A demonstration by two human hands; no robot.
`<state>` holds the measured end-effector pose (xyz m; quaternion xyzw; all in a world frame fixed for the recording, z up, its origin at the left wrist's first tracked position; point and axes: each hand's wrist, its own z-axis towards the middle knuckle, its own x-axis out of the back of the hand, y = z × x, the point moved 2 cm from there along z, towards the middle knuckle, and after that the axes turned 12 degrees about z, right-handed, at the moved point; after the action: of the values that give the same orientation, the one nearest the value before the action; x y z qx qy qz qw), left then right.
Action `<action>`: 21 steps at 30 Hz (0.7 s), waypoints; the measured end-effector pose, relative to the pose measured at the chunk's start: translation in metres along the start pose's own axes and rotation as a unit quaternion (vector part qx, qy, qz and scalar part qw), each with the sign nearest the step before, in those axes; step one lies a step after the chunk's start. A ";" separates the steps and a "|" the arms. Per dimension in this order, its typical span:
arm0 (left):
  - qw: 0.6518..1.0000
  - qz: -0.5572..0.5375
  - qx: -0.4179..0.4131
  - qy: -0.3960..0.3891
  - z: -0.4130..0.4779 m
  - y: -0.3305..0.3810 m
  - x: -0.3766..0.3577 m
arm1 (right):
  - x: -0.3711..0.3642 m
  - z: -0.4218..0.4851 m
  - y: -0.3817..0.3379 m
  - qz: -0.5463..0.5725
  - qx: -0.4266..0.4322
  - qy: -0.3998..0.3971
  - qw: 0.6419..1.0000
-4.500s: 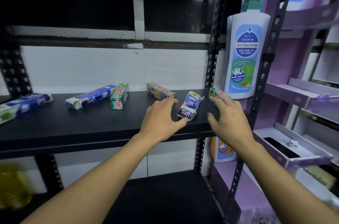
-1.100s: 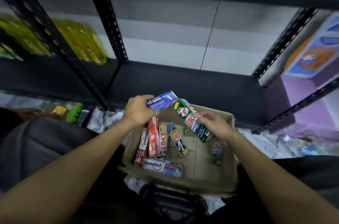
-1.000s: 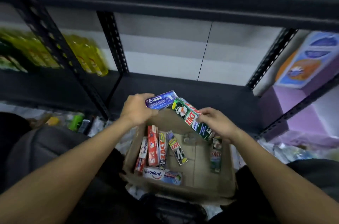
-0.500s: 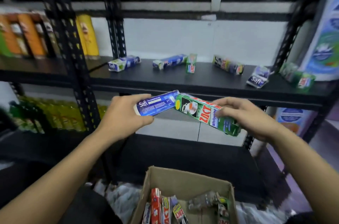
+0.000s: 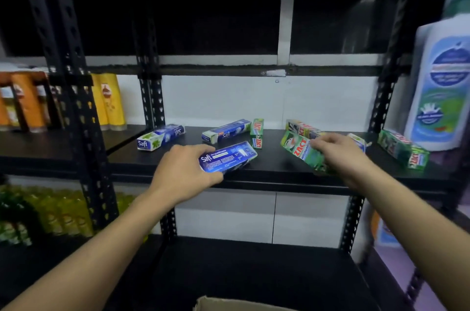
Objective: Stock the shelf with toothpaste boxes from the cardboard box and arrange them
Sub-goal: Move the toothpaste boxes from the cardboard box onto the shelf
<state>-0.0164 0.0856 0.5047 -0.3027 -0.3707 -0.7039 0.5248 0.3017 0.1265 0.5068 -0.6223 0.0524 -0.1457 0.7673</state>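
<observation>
My left hand (image 5: 181, 175) grips a blue Safi toothpaste box (image 5: 227, 156) low over the front edge of the black shelf (image 5: 267, 168). My right hand (image 5: 340, 155) holds a green Zact toothpaste box (image 5: 300, 150) tilted over the shelf's right middle. Several boxes lie on the shelf: two blue Safi boxes (image 5: 160, 137) (image 5: 226, 130), a green Zact box (image 5: 256, 133), a striped box (image 5: 302, 128) behind my right hand, and a green box (image 5: 403, 149) at the far right. Only a corner of the cardboard box (image 5: 218, 304) shows at the bottom edge.
A big white pump bottle (image 5: 442, 81) stands at the shelf's right end. Orange and yellow pouches (image 5: 109, 102) fill the neighbouring shelf on the left, with yellow bottles (image 5: 50, 214) below them. Black perforated uprights (image 5: 78, 97) frame the bay. The lower shelf (image 5: 254, 267) is dark.
Both hands lifted a box each out of the cardboard box and carried them up to the shelf. The view has risen, so the cardboard box has nearly dropped out of sight.
</observation>
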 end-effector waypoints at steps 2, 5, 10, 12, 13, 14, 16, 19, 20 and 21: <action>1.000 0.014 -0.011 -0.004 0.012 0.005 -0.007 | -0.004 0.008 0.010 -0.104 0.014 -0.002 0.994; 0.999 0.014 -0.026 -0.026 0.029 0.010 -0.016 | -0.008 0.013 0.019 -0.236 0.033 -0.012 0.971; 0.996 0.023 -0.055 -0.060 0.050 0.010 -0.027 | -0.011 0.009 0.016 -0.351 0.063 -0.070 0.932; 0.993 0.039 -0.090 -0.064 0.056 0.016 -0.029 | -0.011 0.009 0.012 -0.373 0.073 -0.084 0.921; 0.991 0.043 -0.108 -0.060 0.059 0.021 -0.030 | -0.009 0.012 0.009 -0.368 0.077 -0.076 0.924; 0.990 0.043 -0.121 -0.052 0.061 0.027 -0.031 | -0.006 0.014 0.005 -0.357 0.076 -0.061 0.929; 0.990 0.034 -0.129 -0.041 0.065 0.042 -0.036 | 0.006 0.021 -0.007 -0.321 0.079 -0.028 0.943; 0.993 0.013 -0.113 -0.033 0.073 0.065 -0.055 | 0.031 0.035 -0.023 -0.189 0.063 -0.006 0.980; 0.994 0.011 -0.105 -0.035 0.076 0.072 -0.064 | 0.040 0.040 -0.028 -0.151 0.061 -0.001 0.987; 0.995 0.009 -0.094 -0.040 0.081 0.078 -0.072 | 0.049 0.045 -0.032 -0.131 0.063 0.007 0.989</action>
<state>0.0813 0.1771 0.5060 -0.3817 -0.3204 -0.7184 0.4853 0.3554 0.1489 0.5530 -0.5731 -0.0335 -0.2527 0.7789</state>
